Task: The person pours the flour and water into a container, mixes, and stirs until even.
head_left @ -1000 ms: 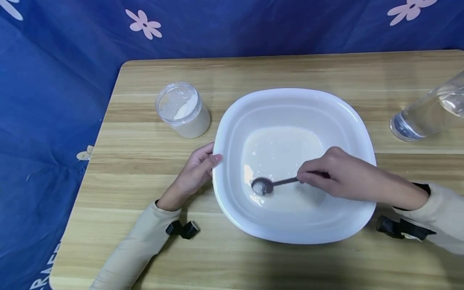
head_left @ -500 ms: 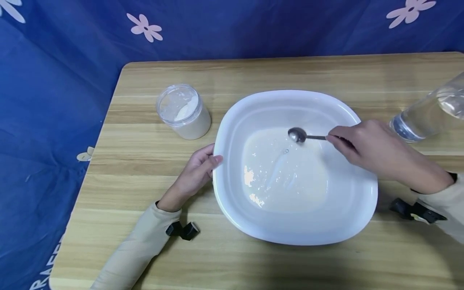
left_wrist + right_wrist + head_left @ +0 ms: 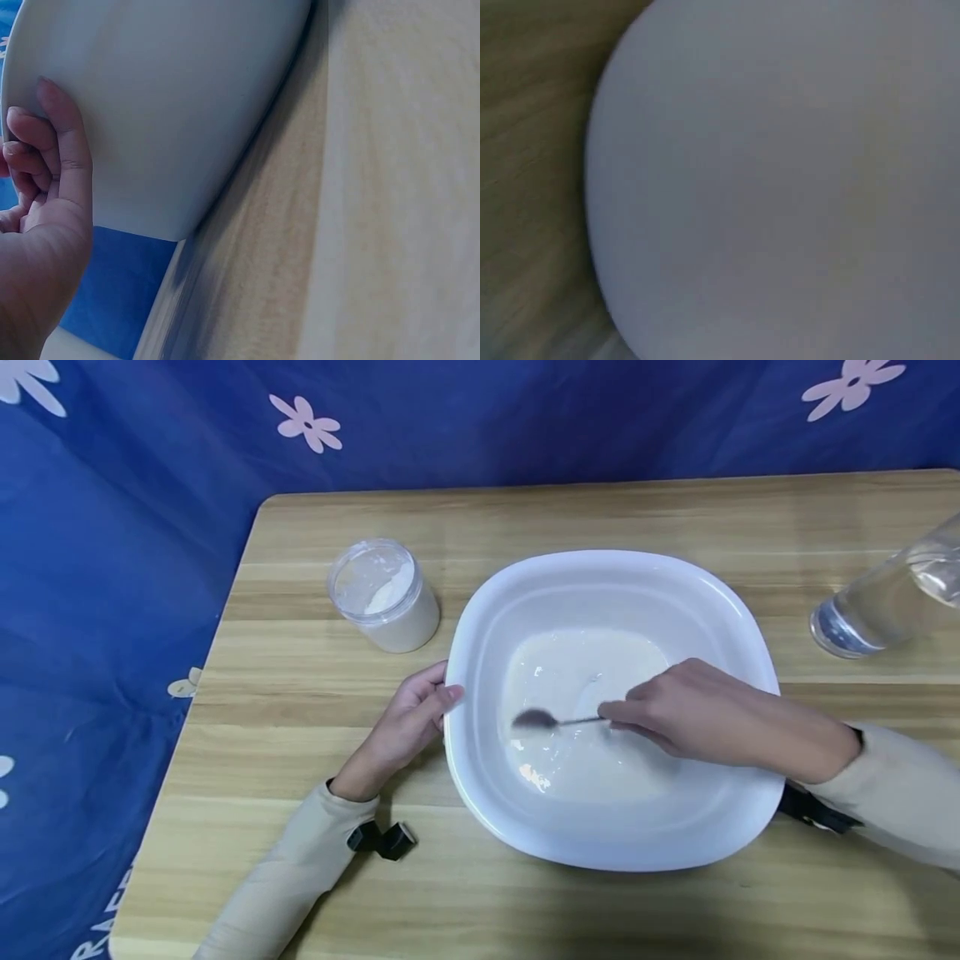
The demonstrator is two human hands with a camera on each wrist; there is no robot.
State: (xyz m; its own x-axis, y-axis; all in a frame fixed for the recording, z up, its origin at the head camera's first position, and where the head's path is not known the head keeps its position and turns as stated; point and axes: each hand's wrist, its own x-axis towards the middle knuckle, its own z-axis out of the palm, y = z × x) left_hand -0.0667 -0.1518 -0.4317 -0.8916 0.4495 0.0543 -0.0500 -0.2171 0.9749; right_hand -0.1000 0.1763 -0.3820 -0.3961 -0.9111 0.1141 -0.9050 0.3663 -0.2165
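A white basin point(image 3: 615, 850) stands on the table, with a whitish liquid point(image 3: 600, 656) over its bottom. My right hand point(image 3: 682, 714) reaches over the basin's right side and pinches a metal spoon point(image 3: 536, 719) by its handle. The spoon's bowl is blurred and lies low at the left part of the liquid. My left hand point(image 3: 408, 722) holds the basin's left rim, thumb on top. In the left wrist view, its fingers point(image 3: 73, 161) lie under the rim against the outer wall. The right wrist view shows only the basin's outer wall point(image 3: 765, 180) and wood, without the hand.
A clear jar point(image 3: 386, 602) of white powder stands open to the left behind the basin. At the far right is a tall clear glass vessel point(image 3: 885, 597) with water. The wooden table point(image 3: 300, 693) borders a blue cloth point(image 3: 525, 418) with pale flowers.
The spoon in my right hand went from the basin's left part to the back, then came forward and left again through the liquid. My left hand stays on the rim.
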